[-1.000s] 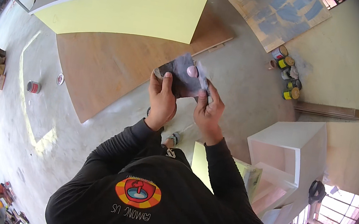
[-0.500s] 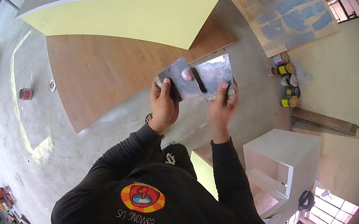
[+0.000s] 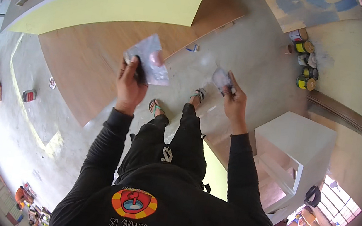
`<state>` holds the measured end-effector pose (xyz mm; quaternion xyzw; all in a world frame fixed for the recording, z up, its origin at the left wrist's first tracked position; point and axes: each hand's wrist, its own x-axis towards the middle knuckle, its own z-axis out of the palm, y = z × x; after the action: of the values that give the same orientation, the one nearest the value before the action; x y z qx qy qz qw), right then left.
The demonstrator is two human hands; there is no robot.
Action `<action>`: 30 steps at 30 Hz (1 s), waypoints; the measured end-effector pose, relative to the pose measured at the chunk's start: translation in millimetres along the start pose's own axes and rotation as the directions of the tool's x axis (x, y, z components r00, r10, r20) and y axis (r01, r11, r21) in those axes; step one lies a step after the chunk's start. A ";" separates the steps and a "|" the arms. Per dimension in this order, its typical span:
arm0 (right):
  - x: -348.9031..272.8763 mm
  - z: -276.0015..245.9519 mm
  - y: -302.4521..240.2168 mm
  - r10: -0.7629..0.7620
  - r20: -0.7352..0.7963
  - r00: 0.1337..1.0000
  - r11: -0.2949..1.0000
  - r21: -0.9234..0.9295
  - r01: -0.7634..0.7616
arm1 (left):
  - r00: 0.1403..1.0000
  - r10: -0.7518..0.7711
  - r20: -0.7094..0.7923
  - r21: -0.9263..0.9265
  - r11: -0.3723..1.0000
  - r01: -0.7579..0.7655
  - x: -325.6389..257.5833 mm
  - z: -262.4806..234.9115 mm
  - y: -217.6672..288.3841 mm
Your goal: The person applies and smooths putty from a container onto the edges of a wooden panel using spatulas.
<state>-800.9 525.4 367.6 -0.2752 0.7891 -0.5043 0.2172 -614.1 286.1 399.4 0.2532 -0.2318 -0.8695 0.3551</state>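
Observation:
My left hand is closed on a flat metal putty spreader with a dark grip edge. A lump of pink putty sits on its face. Off to the right, my right hand pinches a second, greyish putty spreader, tilted and smeared by motion. The two spreaders are well apart, both held in front of me above the floor.
Ahead stands a pale yellow panel with a brown board at its base. Paint cans line the right wall. A white cabinet stands near my right arm. A red can sits on the left floor.
My hands have moved apart, the left one leftward with its spreader and putty, the right one slightly rightward. The right spreader has turned more edge-on. My view has shifted, showing my legs and feet.

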 end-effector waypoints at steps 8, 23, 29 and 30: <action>40.1 16.9 68.7 0.173 0.123 0.977 0.887 0.411 -0.209 | 1.000 0.001 -0.030 0.020 1.000 0.000 43.1 -59.7 -2.5; 31.1 112.8 -8.6 -0.460 0.329 0.825 0.791 -0.271 0.549 | 0.999 0.046 -0.024 0.223 0.974 -0.039 60.6 -145.1 -13.2; 11.3 165.6 -37.6 -0.551 0.376 0.745 0.601 -0.440 0.667 | 0.992 0.125 0.010 0.327 0.937 -0.121 38.4 -151.1 -22.0; 13.2 170.1 -34.3 -0.587 0.370 0.720 0.545 -0.477 0.690 | 0.993 0.118 0.006 0.333 0.936 -0.114 35.5 -152.1 -26.5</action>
<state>-697.9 390.1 330.6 -0.6377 0.7268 -0.2550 -0.0127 -557.4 243.1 257.9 0.3016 -0.3874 -0.7936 0.3594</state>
